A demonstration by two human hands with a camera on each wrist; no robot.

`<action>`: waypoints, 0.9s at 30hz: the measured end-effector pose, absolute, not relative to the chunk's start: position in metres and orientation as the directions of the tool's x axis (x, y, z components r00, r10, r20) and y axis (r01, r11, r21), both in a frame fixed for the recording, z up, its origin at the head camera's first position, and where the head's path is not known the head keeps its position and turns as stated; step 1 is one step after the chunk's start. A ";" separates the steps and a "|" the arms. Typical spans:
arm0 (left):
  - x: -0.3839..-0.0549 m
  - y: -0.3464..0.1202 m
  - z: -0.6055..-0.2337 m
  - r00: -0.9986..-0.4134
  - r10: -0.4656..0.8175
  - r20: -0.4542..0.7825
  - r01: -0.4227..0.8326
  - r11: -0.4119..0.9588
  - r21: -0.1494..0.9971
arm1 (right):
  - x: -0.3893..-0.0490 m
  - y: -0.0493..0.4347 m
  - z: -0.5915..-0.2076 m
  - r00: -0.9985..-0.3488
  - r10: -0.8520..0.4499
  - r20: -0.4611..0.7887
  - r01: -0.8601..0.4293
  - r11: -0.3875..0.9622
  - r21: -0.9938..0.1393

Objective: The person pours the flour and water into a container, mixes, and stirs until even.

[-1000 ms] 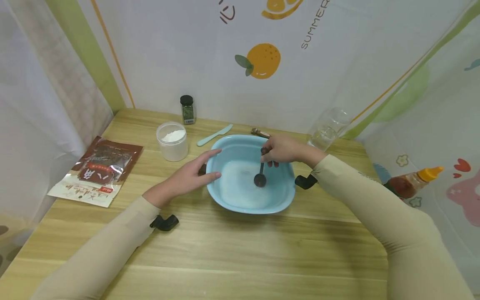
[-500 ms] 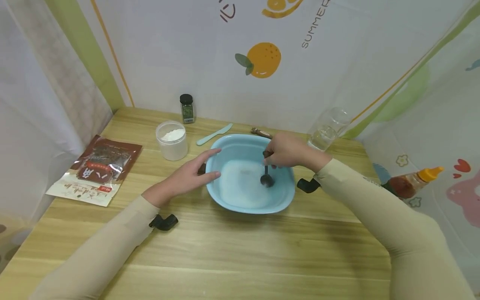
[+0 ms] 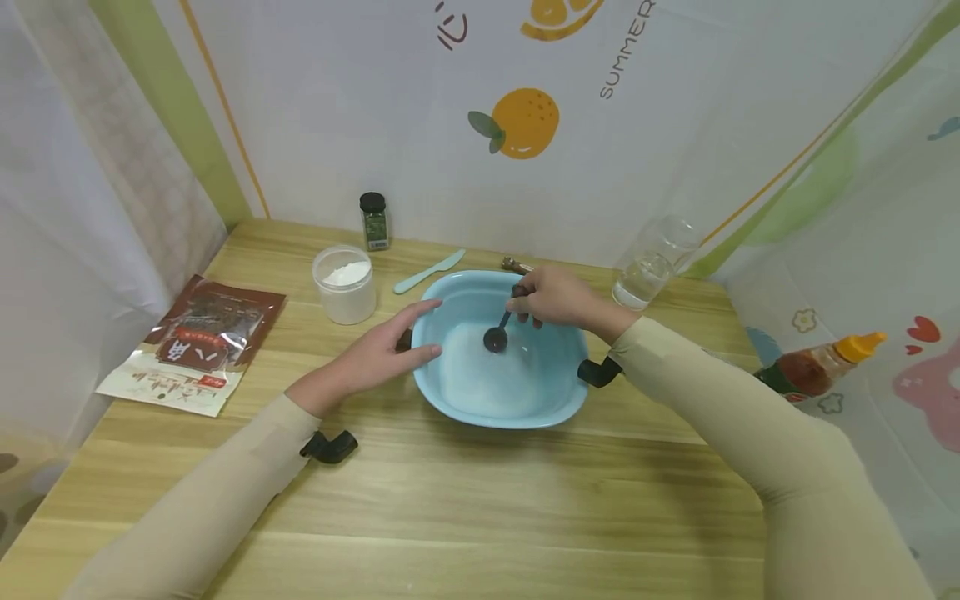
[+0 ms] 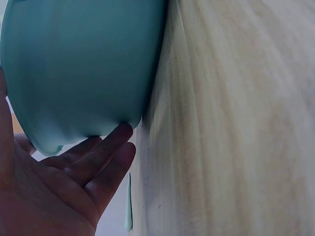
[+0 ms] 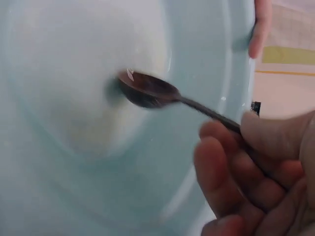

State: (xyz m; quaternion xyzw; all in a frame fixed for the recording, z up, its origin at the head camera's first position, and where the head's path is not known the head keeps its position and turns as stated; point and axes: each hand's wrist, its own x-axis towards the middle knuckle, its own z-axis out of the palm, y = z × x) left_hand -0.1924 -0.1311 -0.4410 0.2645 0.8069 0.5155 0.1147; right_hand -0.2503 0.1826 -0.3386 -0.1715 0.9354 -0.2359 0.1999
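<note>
A light blue basin (image 3: pixel 480 421) stands on the wooden table, with whitish contents (image 3: pixel 480 375) over its bottom. My left hand (image 3: pixel 378 358) holds its left rim, thumb and forefinger over the edge; in the left wrist view the other fingers (image 4: pixel 106 157) touch the outer wall. My right hand (image 3: pixel 558 298) is above the basin's far right side and pinches a dark brown spoon (image 3: pixel 496 339) by its handle. In the right wrist view the spoon's bowl (image 5: pixel 147 88) is over the whitish area; whether it touches the contents I cannot tell.
Behind the basin lie a pale green spreader knife (image 3: pixel 429 272) and a partly hidden brown object (image 3: pixel 514 265). To the left are an open jar of white powder (image 3: pixel 345 287), a spice jar (image 3: pixel 374 221) and a packet (image 3: pixel 198 343). A glass (image 3: pixel 645 279) and a sauce bottle (image 3: pixel 821 367) are on the right.
The right hand moved the spoon slightly right at first, then left and away from me inside the basin. The left hand and basin have stayed put.
</note>
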 end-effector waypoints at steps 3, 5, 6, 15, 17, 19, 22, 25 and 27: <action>-0.193 -0.130 -0.441 -0.832 0.548 0.088 0.306 0.320 0.897 | -0.253 0.178 -0.343 -0.890 -0.375 -0.259 -0.204 0.836 -0.509; -0.193 -0.130 -0.441 -0.831 0.549 0.088 0.306 0.319 0.897 | -0.252 0.172 -0.344 -0.891 -0.382 -0.247 -0.215 0.832 -0.511; -0.193 -0.130 -0.442 -0.830 0.551 0.090 0.307 0.315 0.898 | -0.251 0.169 -0.345 -0.886 -0.397 -0.240 -0.231 0.826 -0.515; -0.193 -0.130 -0.442 -0.831 0.551 0.084 0.303 0.321 0.898 | -0.245 0.168 -0.343 -0.761 -0.570 -0.310 -0.328 0.750 -0.574; -0.193 -0.129 -0.441 -0.831 0.550 0.084 0.305 0.323 0.896 | -0.245 0.172 -0.341 -0.750 -0.566 -0.342 -0.323 0.765 -0.558; -0.194 -0.129 -0.441 -0.831 0.550 0.084 0.302 0.320 0.898 | -0.246 0.176 -0.338 -0.767 -0.540 -0.347 -0.319 0.790 -0.523; -0.194 -0.129 -0.441 -0.832 0.548 0.092 0.307 0.316 0.898 | -0.248 0.178 -0.337 -0.824 -0.473 -0.312 -0.289 0.825 -0.486; -0.193 -0.129 -0.441 -0.833 0.545 0.095 0.307 0.312 0.899 | -0.248 0.175 -0.339 -0.854 -0.446 -0.268 -0.278 0.826 -0.491; -0.193 -0.130 -0.441 -0.831 0.548 0.093 0.303 0.306 0.903 | -0.246 0.172 -0.340 -0.837 -0.477 -0.269 -0.292 0.804 -0.518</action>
